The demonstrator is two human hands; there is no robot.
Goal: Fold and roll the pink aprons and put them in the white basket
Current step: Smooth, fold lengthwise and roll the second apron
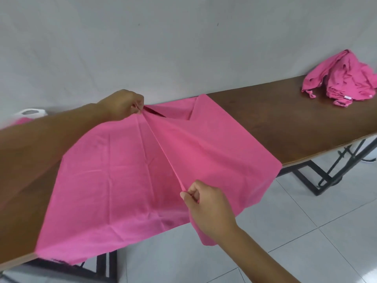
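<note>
A pink apron [122,176] lies spread over the brown table [285,123], its near edge hanging off the front. A raised fold line runs across its middle between my hands. My left hand [122,106] pinches the far end of that fold near the wall. My right hand [204,203] pinches the near end at the table's front edge. The white basket [32,112] shows at the far left, mostly hidden behind my left forearm, with something pink beside it.
A crumpled heap of pink aprons [344,78] lies on the table's right end. A grey wall backs the table. Black metal table legs [318,180] stand on the white tiled floor [306,231] at the right.
</note>
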